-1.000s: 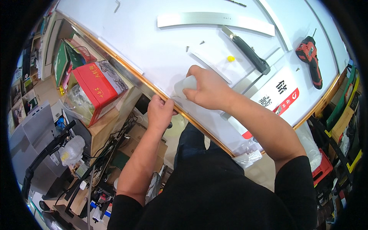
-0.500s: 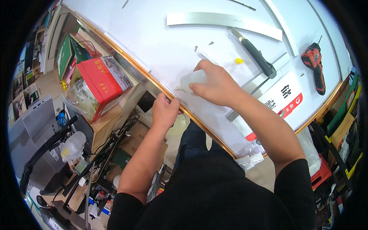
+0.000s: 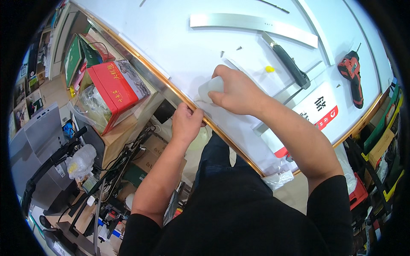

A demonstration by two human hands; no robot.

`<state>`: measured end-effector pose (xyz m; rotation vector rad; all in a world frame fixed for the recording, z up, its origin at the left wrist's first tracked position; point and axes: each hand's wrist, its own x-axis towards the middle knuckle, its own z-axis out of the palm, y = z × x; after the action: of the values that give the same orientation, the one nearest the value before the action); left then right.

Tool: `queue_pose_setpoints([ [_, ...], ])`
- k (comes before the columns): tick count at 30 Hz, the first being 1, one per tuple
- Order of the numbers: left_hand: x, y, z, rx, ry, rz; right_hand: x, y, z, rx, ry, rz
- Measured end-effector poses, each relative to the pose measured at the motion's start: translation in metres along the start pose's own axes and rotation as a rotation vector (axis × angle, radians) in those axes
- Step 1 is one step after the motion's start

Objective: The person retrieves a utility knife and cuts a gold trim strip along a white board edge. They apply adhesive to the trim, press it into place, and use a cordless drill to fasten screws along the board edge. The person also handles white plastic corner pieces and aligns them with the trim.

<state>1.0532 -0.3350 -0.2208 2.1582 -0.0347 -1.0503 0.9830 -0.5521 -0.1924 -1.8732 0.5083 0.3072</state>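
Note:
My right hand [image 3: 240, 91] is closed around a small translucent white squeeze bottle [image 3: 206, 88]. The bottle is tipped over, its thin nozzle pointing down at the board's near edge. At that edge my left hand [image 3: 186, 124] pinches the gold-coloured edge trim [image 3: 228, 143], thumb on top and other fingers partly hidden below. The trim runs along a large white board [image 3: 171, 47]. Beyond my right hand lie a yellow cap [image 3: 269, 69] and a dark-handled utility knife [image 3: 286, 59] with a broad blade.
On the board are a flat metal strip [image 3: 252, 21], several small screws, a red-black power drill [image 3: 352, 74] and a white sign [image 3: 309, 115] with red ends. A red box [image 3: 117, 87] stands left of the board. Cables and a clear bag [image 3: 82, 161] fill the lower left.
The bottle tilts a little differently and its nozzle sits slightly nearer the trim. My left hand keeps its grip on the edge. The whole view has shifted slightly.

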Motion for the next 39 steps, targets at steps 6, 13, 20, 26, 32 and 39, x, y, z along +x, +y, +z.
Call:
queue_pose_setpoints([
  [6, 0.0, -0.001, 0.0, -0.023, -0.002, -0.002, 0.001, 0.0, -0.003, 0.028, -0.031, -0.003],
  [13, 0.003, -0.006, 0.001, -0.069, -0.002, 0.003, -0.002, 0.004, -0.002, 0.057, 0.024, 0.075],
  [20, 0.003, -0.006, 0.002, -0.096, -0.004, -0.004, 0.016, 0.003, 0.0, 0.103, 0.157, -0.036],
  [26, 0.0, 0.0, 0.001, -0.082, 0.002, -0.013, 0.033, -0.007, 0.003, 0.061, 0.034, 0.006],
  [32, 0.002, -0.002, 0.0, -0.102, -0.031, 0.008, 0.041, -0.013, 0.0, -0.052, 0.06, -0.064],
  [39, 0.002, 0.0, -0.001, -0.009, -0.025, 0.012, 0.051, -0.02, -0.006, -0.068, -0.006, -0.064],
])
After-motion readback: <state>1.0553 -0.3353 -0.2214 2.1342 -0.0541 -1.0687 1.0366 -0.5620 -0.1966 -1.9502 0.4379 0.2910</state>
